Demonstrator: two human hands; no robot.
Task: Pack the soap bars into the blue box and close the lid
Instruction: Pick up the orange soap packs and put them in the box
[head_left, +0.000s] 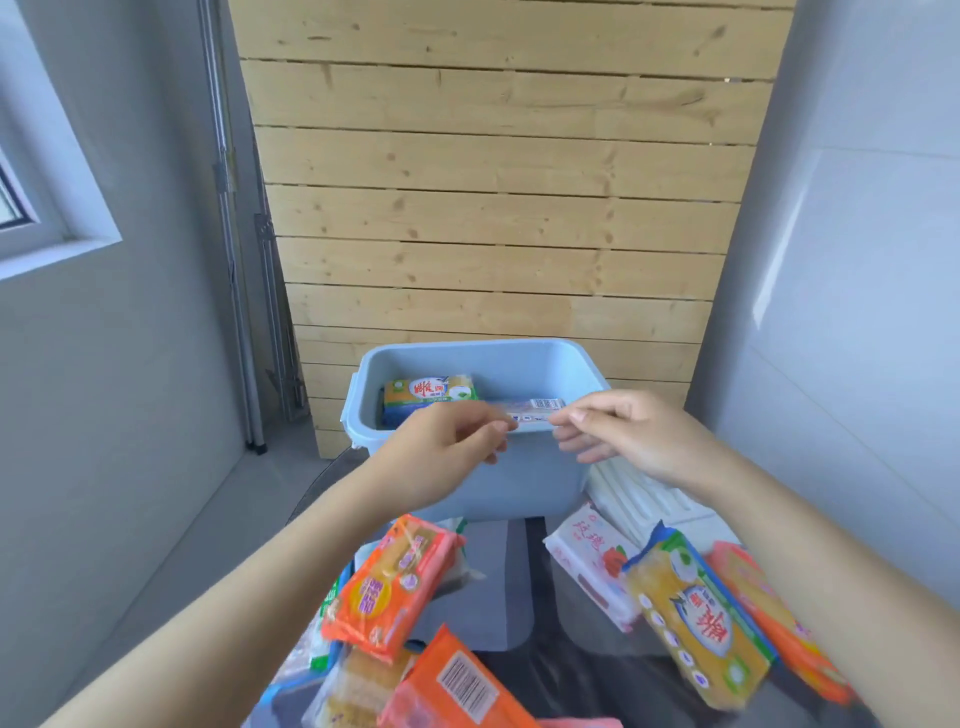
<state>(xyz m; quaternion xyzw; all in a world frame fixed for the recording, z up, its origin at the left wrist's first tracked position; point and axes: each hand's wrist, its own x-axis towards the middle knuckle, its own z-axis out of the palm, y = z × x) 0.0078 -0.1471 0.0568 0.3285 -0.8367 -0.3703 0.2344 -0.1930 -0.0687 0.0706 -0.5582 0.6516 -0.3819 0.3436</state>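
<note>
The blue box (524, 478) stands open at the far side of the table, with a yellow-green soap pack (430, 395) lying inside at the left. Over its front rim both hands hold one pale soap bar (535, 410) with a barcode, flat and edge-on. My left hand (447, 447) pinches its left end and my right hand (618, 431) pinches its right end. Several more wrapped soap bars lie on the table nearer me: an orange one (395, 587), a white and pink one (592, 561), a yellow one (696, 623).
The white ribbed lid (639, 499) lies on the table right of the box, partly under my right arm. A wooden plank wall (498, 208) rises behind the box. A grey wall and window are at the left, a white wall at the right.
</note>
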